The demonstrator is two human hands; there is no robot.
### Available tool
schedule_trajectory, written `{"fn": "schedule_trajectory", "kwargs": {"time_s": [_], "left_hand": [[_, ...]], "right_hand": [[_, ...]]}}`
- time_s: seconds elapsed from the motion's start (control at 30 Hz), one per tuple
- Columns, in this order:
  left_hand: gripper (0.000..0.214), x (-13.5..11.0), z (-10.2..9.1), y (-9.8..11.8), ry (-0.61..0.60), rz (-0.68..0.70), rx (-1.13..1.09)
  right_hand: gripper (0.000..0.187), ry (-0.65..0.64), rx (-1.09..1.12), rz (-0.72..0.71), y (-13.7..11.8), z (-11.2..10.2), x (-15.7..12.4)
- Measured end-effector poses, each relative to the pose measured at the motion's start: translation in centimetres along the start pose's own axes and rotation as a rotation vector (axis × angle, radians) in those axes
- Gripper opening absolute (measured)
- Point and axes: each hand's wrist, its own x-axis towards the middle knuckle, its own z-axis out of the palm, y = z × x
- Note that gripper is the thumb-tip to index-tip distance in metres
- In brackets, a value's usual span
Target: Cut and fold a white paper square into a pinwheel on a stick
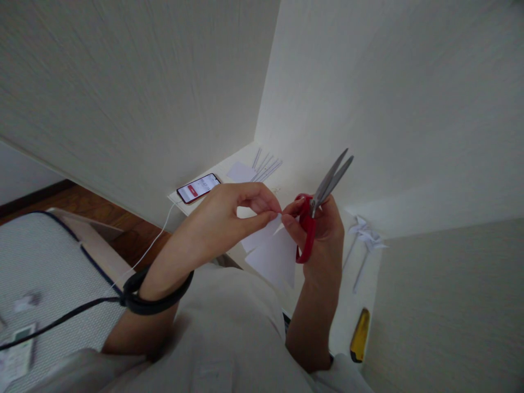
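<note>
My left hand [241, 210] is closed in a pinch, thumb and fingertips together at the upper tip of a white paper sheet [272, 259]. Slits cut into the sheet part it into flaps. Red-handled scissors [308, 224] rest in my right hand [325, 229], their slightly parted blades pointing up and away from the paper. The thumb and a finger of that same hand meet my left fingertips at the paper's tip. What exactly lies between the fingertips is too small to make out.
A lit phone [199, 188] with a white cable lies at the table's left edge. Behind my hands are several thin sticks [268, 166] and a paper square [240, 172]. To the right lie paper pinwheels on sticks [365, 234] and a yellow cutter [360, 334]. Walls [360, 98] border the table.
</note>
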Motion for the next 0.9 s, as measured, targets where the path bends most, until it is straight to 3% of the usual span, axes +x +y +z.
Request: {"fn": "schedule_trajectory", "kwargs": {"time_s": [0.3,0.5,0.9], "left_hand": [[0.005,0.16,0.0,0.12,0.001,-0.008,-0.017],[0.002,0.08,0.04,-0.03,0.051,-0.013,0.029],[0.005,-0.13,-0.16,-0.3,-0.007,-0.008,0.027]], "right_hand": [[0.037,0.044,0.01,-0.016,-0.01,-0.01,0.24],[0.034,-0.031,0.039,-0.005,0.1,0.04,0.34],[0.04,0.029,-0.006,0.029,-0.06,0.12,0.33]]}}
